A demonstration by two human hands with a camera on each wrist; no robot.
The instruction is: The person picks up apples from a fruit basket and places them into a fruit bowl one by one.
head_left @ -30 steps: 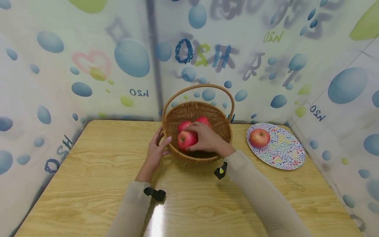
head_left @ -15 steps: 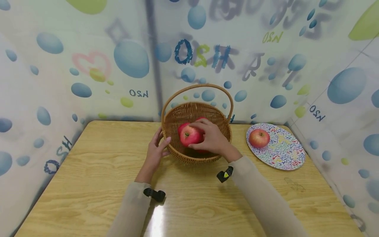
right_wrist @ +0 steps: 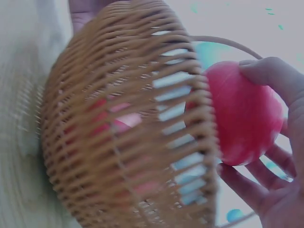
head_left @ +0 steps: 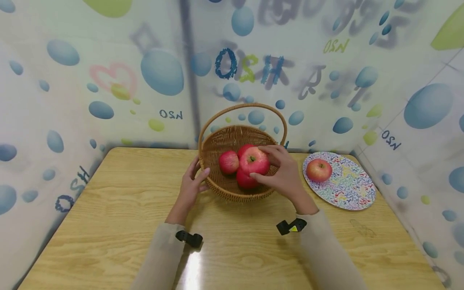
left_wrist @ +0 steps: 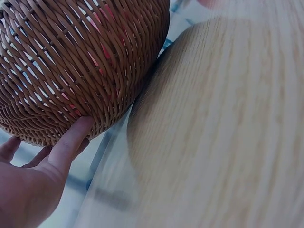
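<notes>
In the head view, a brown wicker basket [head_left: 232, 193] with a tall handle stands against the back wall. My left hand [head_left: 190, 183] holds its left side, thumb at the rim and fingers around the outside; the left wrist view has fingertips against the weave [left_wrist: 109, 71]. My right hand [head_left: 286, 173] grips a red apple [head_left: 253, 163] at the basket's right side, thumb and fingers on opposite sides of it. That apple [right_wrist: 242, 114] shows beyond the rim in the right wrist view. Below it lies another apple [head_left: 246, 179], one more peeks out behind, and a streaked apple [head_left: 228, 162] sits to the left.
At the right, a round, colourfully patterned plate [head_left: 349, 183] carries a single red-yellow apple [head_left: 319, 170]. Basket and plate rest on a light wooden table [head_left: 127, 201]. Patterned walls [head_left: 163, 129] rise close behind it and along its sides.
My right hand has lifted the apple from among the others and carried it to the right within the basket. The apples beneath are more exposed. My left hand stays in place.
</notes>
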